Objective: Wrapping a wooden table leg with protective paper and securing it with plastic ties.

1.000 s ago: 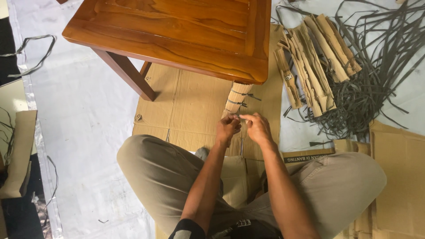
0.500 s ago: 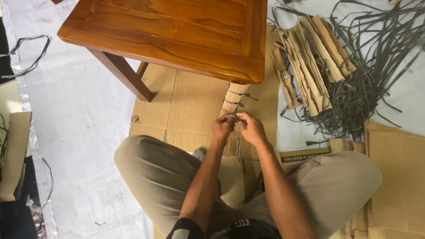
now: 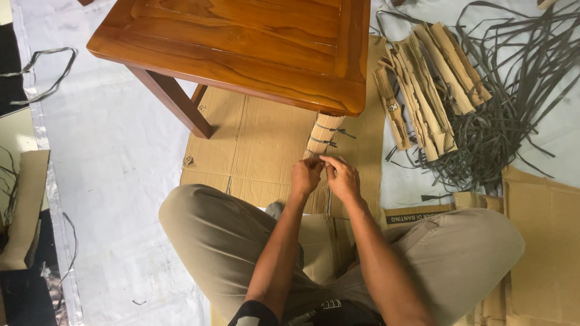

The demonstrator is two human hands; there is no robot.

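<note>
Drawn closer together than a moment before, left hand (image 3: 306, 175) and right hand (image 3: 342, 178), both pinched on dark strap (image 3: 327, 161) around cardboard-wrapped table leg (image 3: 322, 136), apparently tightening it.

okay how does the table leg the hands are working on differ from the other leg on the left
The near leg is wrapped in corrugated cardboard bound with dark straps; the left leg is bare polished wood. Both the left hand and right hand are at the near leg's lower end; nothing touches the left leg. Both belong to the same wooden table.

Glossy reddish-brown table (image 3: 241, 42), tan cardboard (image 3: 260, 145), dark grey straps (image 3: 507, 115).
</note>
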